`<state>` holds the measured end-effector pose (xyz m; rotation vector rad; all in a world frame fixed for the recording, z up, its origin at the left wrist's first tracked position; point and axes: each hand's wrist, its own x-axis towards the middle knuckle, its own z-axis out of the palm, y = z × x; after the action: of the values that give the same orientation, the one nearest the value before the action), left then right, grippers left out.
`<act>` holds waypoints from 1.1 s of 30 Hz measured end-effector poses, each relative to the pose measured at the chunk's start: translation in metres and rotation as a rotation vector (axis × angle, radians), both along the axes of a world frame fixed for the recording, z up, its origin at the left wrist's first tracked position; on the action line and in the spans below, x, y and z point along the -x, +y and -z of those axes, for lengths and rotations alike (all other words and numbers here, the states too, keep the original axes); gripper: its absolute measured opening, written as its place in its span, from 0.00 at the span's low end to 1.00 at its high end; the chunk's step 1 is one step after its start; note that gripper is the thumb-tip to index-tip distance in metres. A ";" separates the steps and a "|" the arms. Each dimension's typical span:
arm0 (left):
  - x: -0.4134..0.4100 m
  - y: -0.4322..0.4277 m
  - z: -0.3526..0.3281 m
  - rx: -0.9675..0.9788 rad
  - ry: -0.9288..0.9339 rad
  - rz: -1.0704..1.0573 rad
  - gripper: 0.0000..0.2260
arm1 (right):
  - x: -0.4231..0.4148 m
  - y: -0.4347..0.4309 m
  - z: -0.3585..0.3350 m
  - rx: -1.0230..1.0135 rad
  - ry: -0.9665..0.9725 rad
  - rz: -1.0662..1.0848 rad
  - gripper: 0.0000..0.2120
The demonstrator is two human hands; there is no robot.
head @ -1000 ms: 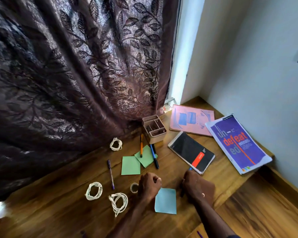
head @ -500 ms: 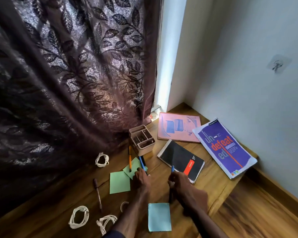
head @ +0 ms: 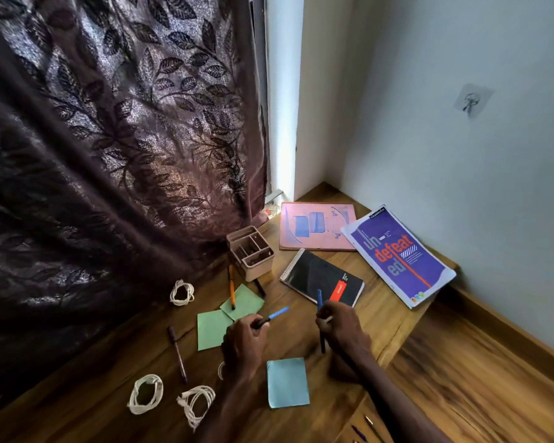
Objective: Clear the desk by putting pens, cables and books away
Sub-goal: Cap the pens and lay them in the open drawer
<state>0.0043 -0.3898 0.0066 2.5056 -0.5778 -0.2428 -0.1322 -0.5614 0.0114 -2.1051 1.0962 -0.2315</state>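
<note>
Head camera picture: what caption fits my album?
Left hand grips a light blue pen, right hand a dark blue pen.

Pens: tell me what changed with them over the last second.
The left hand reached forward, took the blue pen from beside the green notes and lifted it. The right hand picked up the dark pen near the black notebook. The orange pen, purple pen, cables, books and organizer stayed put.

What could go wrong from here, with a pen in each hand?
Left grip pinches the blue pen by its end; it may slip in transit. The pen holder looks light, compartments narrow; jamming it in with the dark pen from the right grip could tip it. Orange pen lies between left grip and holder, might get knocked.
</note>
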 end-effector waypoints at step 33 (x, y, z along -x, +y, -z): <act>0.274 -0.131 0.064 -0.079 0.799 0.344 0.13 | 0.323 -0.043 0.115 -0.321 0.347 0.423 0.09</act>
<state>-0.2697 -0.5211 -0.0569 2.1016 -0.6427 -1.3303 -0.4556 -0.6045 -0.1034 -1.6464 1.6624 0.1143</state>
